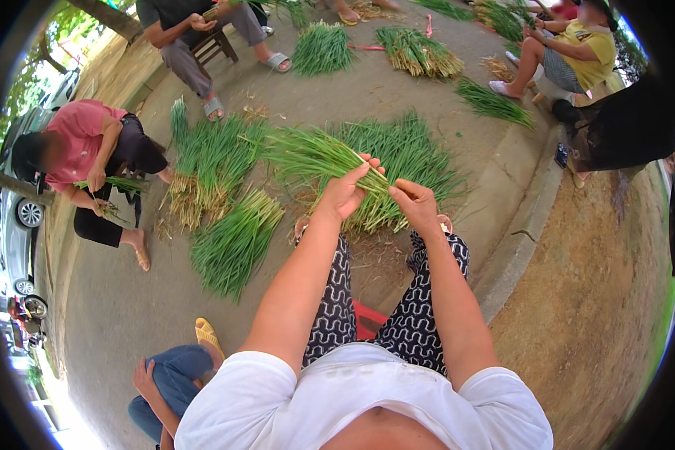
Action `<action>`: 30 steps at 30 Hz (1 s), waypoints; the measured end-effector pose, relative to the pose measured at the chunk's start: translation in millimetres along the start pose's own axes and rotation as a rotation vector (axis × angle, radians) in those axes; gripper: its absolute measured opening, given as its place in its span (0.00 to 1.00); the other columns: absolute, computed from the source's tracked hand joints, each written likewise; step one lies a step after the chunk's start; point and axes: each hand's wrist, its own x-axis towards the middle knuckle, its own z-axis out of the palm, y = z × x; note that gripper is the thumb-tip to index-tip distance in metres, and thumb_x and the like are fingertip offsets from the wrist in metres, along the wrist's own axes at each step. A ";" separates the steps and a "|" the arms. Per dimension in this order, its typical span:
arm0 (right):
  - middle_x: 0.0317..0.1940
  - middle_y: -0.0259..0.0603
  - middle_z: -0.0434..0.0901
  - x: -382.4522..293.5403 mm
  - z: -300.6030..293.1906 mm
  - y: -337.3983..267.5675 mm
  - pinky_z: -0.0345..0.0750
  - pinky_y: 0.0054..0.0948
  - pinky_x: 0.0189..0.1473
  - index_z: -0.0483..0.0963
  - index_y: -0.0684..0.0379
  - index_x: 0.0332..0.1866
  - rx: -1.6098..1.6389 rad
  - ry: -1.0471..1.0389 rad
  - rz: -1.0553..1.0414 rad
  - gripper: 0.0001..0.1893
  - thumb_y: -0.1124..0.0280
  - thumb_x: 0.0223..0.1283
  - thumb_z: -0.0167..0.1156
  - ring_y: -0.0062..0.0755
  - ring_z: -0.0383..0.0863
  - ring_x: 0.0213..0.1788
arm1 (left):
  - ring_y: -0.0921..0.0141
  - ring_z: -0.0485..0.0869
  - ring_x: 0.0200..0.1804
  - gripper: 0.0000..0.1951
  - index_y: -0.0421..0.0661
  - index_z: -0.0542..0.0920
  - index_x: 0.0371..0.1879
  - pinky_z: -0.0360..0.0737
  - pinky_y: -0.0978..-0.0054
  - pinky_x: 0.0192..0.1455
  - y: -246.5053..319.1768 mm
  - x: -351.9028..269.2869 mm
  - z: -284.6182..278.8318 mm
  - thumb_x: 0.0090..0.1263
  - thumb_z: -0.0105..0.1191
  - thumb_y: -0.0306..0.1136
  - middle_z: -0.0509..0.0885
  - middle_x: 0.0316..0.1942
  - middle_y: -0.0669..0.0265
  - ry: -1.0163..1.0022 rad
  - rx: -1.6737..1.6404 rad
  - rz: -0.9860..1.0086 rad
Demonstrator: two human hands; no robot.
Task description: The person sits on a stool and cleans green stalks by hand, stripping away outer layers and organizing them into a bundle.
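Note:
My left hand (344, 194) is closed around a bunch of long green garlic chives (315, 154), its leaves fanning out to the left. At the bunch's pale stem ends, the thumb and fingertips of my right hand (415, 202) pinch; whether they grip one stalk or several is too small to tell. Beneath both hands a large spread of chives (410, 163) lies on the pavement, partly hidden by my hands and the held bunch. To the left are a second heap with brownish stem ends (211, 169) and a smaller green pile (236, 242).
Dry trimmings (371, 256) litter the ground between my feet. A concrete kerb (517, 236) runs along the right. Several people sit around, including one in a pink shirt (84, 135) handling chives. More chive piles (323, 49) lie farther off. A red seat (368, 318) shows beneath me.

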 end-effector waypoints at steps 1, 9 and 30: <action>0.25 0.29 0.76 -0.6 2.2 3.4 0.68 0.17 0.26 0.76 0.67 0.41 -0.016 -0.029 -0.057 0.13 0.69 0.54 0.61 0.14 0.71 0.26 | 0.65 0.77 0.47 0.12 0.45 0.72 0.46 0.75 0.64 0.51 -0.8 0.7 0.3 0.64 0.53 0.26 0.79 0.43 0.62 -0.001 0.013 0.001; 0.14 0.33 0.70 -2.1 13.7 4.1 0.64 0.21 0.21 0.77 0.62 0.36 -0.250 -0.097 -0.154 0.08 0.69 0.53 0.60 0.15 0.65 0.18 | 0.67 0.78 0.45 0.12 0.45 0.73 0.45 0.76 0.65 0.48 -7.6 0.8 4.2 0.63 0.53 0.29 0.79 0.41 0.63 0.044 0.277 0.002; 0.14 0.29 0.65 -1.2 16.3 7.6 0.63 0.23 0.22 0.67 0.65 0.20 -0.047 -0.096 -0.042 0.14 0.68 0.59 0.51 0.16 0.62 0.18 | 0.68 0.78 0.44 0.11 0.45 0.74 0.44 0.74 0.66 0.48 -9.7 -3.2 8.6 0.63 0.53 0.28 0.80 0.40 0.63 0.030 0.278 -0.046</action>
